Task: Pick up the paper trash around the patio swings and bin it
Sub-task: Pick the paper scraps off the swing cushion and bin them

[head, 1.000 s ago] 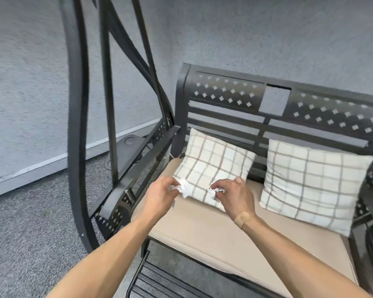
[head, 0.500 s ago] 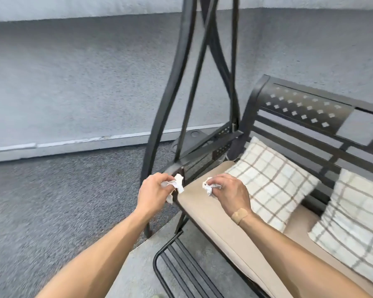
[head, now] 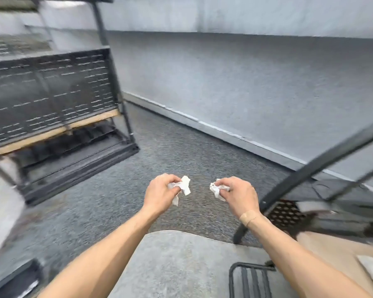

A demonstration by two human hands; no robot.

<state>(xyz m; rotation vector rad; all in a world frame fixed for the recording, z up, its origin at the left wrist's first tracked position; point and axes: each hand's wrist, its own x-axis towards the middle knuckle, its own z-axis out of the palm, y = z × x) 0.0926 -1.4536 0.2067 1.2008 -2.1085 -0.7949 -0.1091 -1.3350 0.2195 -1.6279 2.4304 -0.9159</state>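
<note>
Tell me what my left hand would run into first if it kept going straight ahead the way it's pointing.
Probably nothing soon: the left hand, gripping crumpled paper, points over open grey carpet toward the wall. The wall's baseboard looks first in line, though blur makes depth uncertain.

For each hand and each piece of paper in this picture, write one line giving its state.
Left hand: fingers curled, gripping a paper scrap.
Right hand: fingers curled, gripping a paper wad.
Paper scrap: crumpled, held off the floor, sticking out of the left hand.
Paper wad: crumpled, held off the floor in the right hand.
</note>
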